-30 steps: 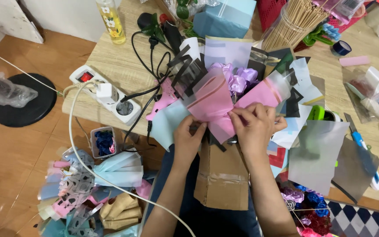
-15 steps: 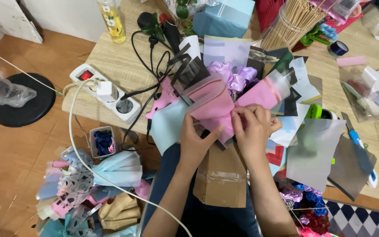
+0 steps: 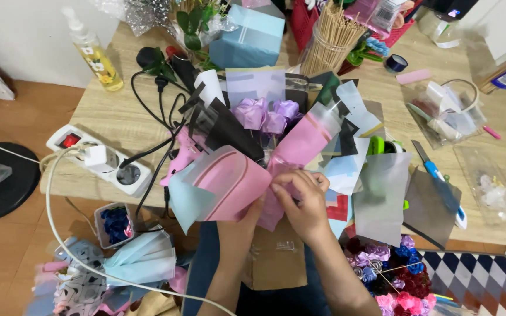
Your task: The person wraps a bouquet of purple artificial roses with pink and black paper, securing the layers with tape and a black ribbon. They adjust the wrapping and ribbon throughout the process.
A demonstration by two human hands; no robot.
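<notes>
Pink wrapping paper (image 3: pixel 235 181) sat curled at the near edge of the wooden surface (image 3: pixel 106 117), round the purple paper roses (image 3: pixel 267 114). Our right hand (image 3: pixel 303 202) was pinching the pink sheet where it gathered. Our left hand (image 3: pixel 250 213) was mostly hidden under the curl, so we couldn't tell its grip. White power strip (image 3: pixel 98 158) lay off to the left.

Both forearms are bare from the elbow down, with no sleeve in view on either. The right hand (image 3: pixel 303 202) wears no glove, ring, watch or bracelet that can be seen, and its fingernails look short and unpainted. The left hand (image 3: pixel 247 213) is mostly hidden, with only its bare wrist showing. Below the arms, the lap is clothed in dark blue fabric.
</notes>
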